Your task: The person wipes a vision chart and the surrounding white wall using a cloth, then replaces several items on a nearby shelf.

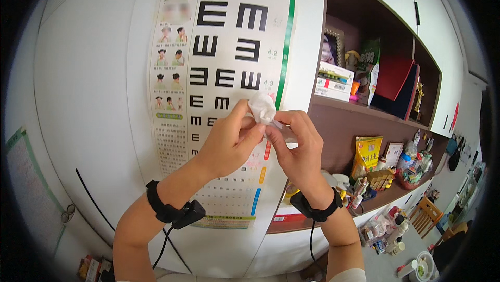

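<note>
A white, crumpled piece that looks like tissue or thin cloth (262,108) is bunched up between both hands, in front of an eye chart (213,61) on a white cabinet door. My left hand (230,141) pinches its left side and underside with thumb and fingers. On the other side, my right hand (299,145) grips its lower right part between thumb and forefinger, where a thin pale strip shows. Some fingertips are hidden behind the piece. Each wrist bears a black strap with a small box and a cable.
Right of the chart, open brown shelves (351,120) hold boxes, a yellow packet (366,157), a picture frame and small goods. At lower right stands a grey table (406,258) with bottles and a white bowl (424,266), near a wooden chair (425,215).
</note>
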